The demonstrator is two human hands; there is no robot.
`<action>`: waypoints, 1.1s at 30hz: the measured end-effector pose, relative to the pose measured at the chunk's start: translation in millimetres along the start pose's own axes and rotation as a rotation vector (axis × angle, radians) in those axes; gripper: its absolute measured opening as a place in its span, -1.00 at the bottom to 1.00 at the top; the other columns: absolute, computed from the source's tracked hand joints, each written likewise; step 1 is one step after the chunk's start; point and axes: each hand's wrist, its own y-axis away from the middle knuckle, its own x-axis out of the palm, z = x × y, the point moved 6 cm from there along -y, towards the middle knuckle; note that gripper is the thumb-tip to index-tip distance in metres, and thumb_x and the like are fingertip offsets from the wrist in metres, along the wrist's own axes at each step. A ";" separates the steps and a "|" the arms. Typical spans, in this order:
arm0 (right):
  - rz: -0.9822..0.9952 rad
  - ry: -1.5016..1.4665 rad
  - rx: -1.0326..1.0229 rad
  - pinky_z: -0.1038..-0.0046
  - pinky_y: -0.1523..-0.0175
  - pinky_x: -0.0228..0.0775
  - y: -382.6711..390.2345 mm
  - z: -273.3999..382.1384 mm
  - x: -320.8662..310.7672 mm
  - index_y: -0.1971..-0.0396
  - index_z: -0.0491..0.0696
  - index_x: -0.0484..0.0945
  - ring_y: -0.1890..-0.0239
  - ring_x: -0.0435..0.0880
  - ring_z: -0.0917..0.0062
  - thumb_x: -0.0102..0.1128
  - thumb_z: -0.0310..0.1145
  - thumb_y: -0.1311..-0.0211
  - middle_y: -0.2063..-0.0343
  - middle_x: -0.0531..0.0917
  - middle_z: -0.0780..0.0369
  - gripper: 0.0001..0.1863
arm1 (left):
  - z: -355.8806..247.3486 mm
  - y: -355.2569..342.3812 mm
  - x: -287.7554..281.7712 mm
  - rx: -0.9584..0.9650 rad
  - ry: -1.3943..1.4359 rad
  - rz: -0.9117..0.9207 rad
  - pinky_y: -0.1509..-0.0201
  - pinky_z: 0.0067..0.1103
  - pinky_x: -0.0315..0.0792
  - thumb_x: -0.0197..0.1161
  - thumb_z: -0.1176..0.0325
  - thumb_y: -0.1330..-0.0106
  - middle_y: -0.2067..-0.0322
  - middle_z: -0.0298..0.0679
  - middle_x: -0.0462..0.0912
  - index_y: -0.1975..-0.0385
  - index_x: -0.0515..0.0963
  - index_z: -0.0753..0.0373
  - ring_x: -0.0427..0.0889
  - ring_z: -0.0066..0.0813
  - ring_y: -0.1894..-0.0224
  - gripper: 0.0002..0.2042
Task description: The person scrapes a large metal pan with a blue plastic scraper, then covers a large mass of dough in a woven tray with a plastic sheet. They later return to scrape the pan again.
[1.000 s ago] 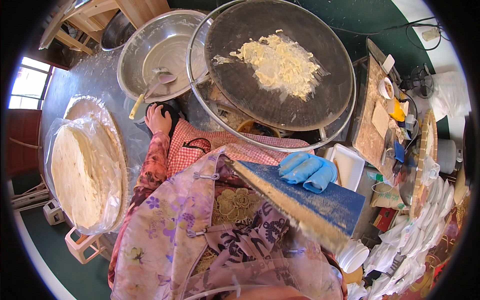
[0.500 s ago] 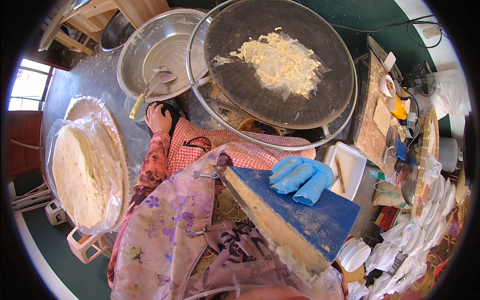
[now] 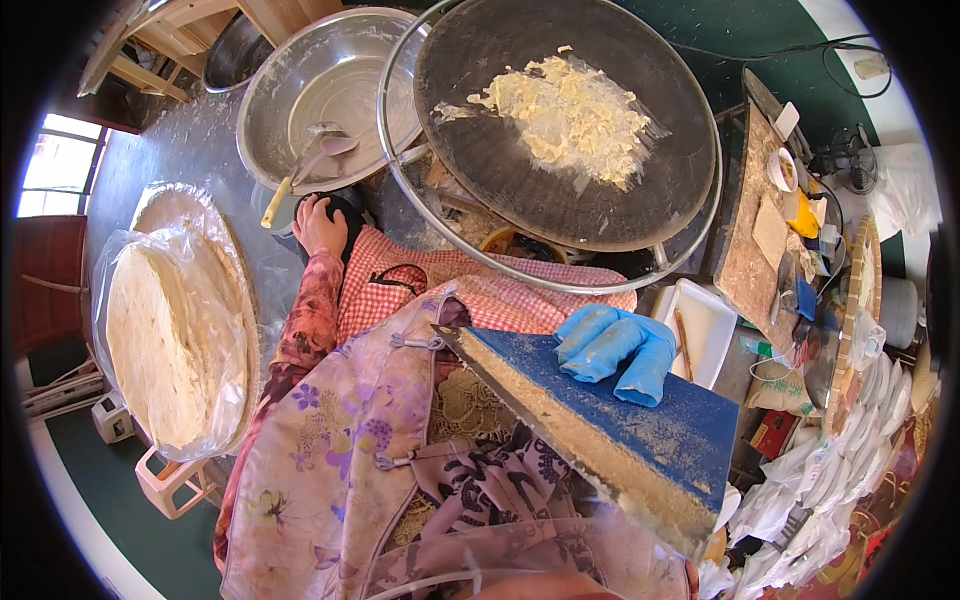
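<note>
My right hand [image 3: 615, 352], in a blue glove, is closed on a wide blue board [image 3: 645, 450] with a tan, crusted edge, held tilted over my floral apron [image 3: 340, 450]. My left hand [image 3: 322, 228] rests with bent, slightly parted fingers on a black surface by the checked red cloth [image 3: 370, 260]. Just above it, a steel basin [image 3: 300, 70] holds a spoon [image 3: 335, 146] and a yellow-handled tool [image 3: 276, 202]. Ahead, a round dark griddle [image 3: 470, 170] bears a patch of pale, flaky batter [image 3: 560, 120] inside a metal ring.
Large flatbreads in plastic [image 3: 155, 340] lie stacked on the left, near a pale stool [image 3: 165, 485]. At the right are a white tray [image 3: 705, 320], a cluttered wooden board [image 3: 745, 240], a woven tray [image 3: 860, 280], piled white bags [image 3: 840, 470] and black cables [image 3: 860, 80].
The blue board and my gloved hand shifted left, then back to the right. My left hand has stayed in place, and the view has shifted slightly.
</note>
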 end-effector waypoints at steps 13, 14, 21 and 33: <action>0.110 -0.104 -0.051 0.13 0.07 0.43 1.8 -8.2 -9.9 0.24 -0.16 0.52 0.20 0.59 0.14 0.18 -0.18 -0.15 0.25 0.58 -0.05 -0.65 | -1.5 -0.6 -1.0 -0.001 -0.007 0.014 -0.31 -0.14 -0.08 0.17 0.23 -0.09 -0.13 -0.33 0.37 0.10 0.53 0.10 0.16 -0.32 -0.28 -0.65; 0.103 -0.084 -0.037 0.13 0.07 0.43 6.8 -9.7 -16.0 0.24 -0.16 0.52 0.20 0.59 0.14 0.18 -0.17 -0.15 0.25 0.58 -0.06 -0.65 | -1.3 -0.6 -0.8 -0.005 -0.006 0.018 -0.32 -0.14 -0.08 0.17 0.23 -0.08 -0.13 -0.33 0.37 0.09 0.53 0.10 0.16 -0.32 -0.28 -0.65; -0.810 0.297 0.416 0.27 -0.07 0.37 96.2 -15.1 -105.6 -0.10 -0.13 0.32 0.03 0.51 0.27 0.24 -0.41 0.15 0.06 0.51 0.13 -0.33 | -0.6 -0.4 -1.8 -0.010 0.005 0.020 -0.32 -0.14 -0.09 0.17 0.24 -0.09 -0.13 -0.34 0.37 0.09 0.52 0.10 0.16 -0.34 -0.28 -0.66; -0.880 0.717 0.504 0.39 0.04 0.49 174.0 -33.5 -140.1 -0.09 0.06 0.33 0.09 0.56 0.46 0.12 -0.15 -0.21 0.11 0.55 0.24 -0.54 | -1.8 1.0 -2.4 -0.007 0.005 0.005 -0.32 -0.14 -0.07 0.17 0.23 -0.09 -0.12 -0.35 0.37 0.10 0.52 0.09 0.16 -0.33 -0.28 -0.66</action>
